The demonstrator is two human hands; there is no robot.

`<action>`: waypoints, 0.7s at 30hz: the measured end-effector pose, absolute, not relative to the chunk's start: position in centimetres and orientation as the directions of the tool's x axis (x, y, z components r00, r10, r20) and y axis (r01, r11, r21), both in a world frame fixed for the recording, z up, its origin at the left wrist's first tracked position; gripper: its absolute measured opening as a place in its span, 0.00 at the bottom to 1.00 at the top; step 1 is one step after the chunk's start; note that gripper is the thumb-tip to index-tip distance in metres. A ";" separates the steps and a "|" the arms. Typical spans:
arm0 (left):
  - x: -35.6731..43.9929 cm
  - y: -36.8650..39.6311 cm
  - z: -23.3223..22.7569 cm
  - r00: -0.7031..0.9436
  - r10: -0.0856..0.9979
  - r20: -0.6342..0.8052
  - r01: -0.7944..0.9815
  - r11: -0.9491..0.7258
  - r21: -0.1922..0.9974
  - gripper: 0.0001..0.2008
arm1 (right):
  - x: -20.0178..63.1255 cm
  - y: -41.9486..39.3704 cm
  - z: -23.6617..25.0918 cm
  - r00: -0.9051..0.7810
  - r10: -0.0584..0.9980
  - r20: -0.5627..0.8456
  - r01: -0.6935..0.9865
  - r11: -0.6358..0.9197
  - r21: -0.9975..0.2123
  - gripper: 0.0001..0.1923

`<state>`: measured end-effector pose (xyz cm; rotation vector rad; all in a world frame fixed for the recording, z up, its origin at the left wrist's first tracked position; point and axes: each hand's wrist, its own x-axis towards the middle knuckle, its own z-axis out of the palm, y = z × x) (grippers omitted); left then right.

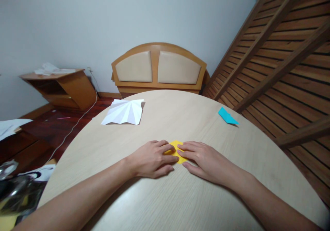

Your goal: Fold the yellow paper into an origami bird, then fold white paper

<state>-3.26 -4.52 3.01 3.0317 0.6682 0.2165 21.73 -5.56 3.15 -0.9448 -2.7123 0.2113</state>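
On the table (180,196), near its middle, lies a yellow paper (176,149), small and folded, pinned flat under both hands. The left hand (152,159) lies palm down with fingers stretched out and close together, tips on the paper's left part. The right hand (203,160) mirrors it, fingers flat and narrow, pressing the right part (the fingertips of both nearly meet). A creased white sheet (123,112) lies at the far left edge; a blue piece (227,116) lies far right, well apart.
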 end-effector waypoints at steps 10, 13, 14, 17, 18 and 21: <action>-3.3 -4.4 2.6 0.888 0.436 0.148 0.422 -0.899 0.114 0.17 | 21.7 -5.6 3.1 -0.753 0.635 0.175 0.597 0.770 -0.227 0.16; -3.1 -4.3 2.9 0.888 0.438 0.142 0.423 -0.897 0.126 0.15 | 21.7 -5.6 3.2 -0.752 0.638 0.167 0.600 0.766 -0.231 0.16; -3.2 -4.3 3.0 0.888 0.437 0.145 0.421 -0.898 0.130 0.14 | 21.7 -5.6 3.3 -0.749 0.642 0.165 0.602 0.763 -0.234 0.16; -3.4 -4.4 3.2 0.890 0.428 0.156 0.409 -0.902 0.139 0.13 | 21.7 -5.6 3.4 -0.744 0.649 0.156 0.609 0.756 -0.242 0.17; -3.5 -4.3 3.2 0.892 0.422 0.161 0.402 -0.905 0.142 0.13 | 21.7 -5.6 3.4 -0.745 0.649 0.156 0.608 0.756 -0.243 0.18; -3.8 -4.1 3.2 0.906 0.387 0.171 0.368 -0.920 0.134 0.13 | 21.8 -5.6 3.4 -0.754 0.639 0.155 0.598 0.764 -0.241 0.18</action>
